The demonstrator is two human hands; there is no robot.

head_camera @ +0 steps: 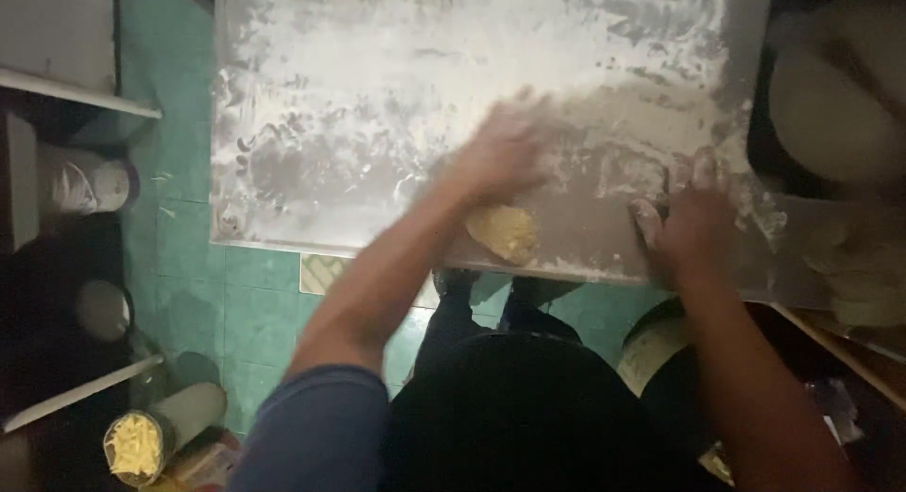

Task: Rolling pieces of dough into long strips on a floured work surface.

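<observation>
The left hand [500,157] hovers blurred, fingers' spread unclear, just above the pale yellow dough lump [504,233] near the floured metal desk's [330,124] front edge; right hand [694,223] presses flat, fingers spread

Head view, steeply down, close

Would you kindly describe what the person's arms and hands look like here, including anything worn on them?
The left arm wears a blue long sleeve pushed up above the elbow, leaving the forearm bare. The right arm shows no sleeve in view. Both the left hand and right hand are ungloved and dusted with white flour; no rings, watch or bracelets can be made out in the dim, blurred picture.
</observation>
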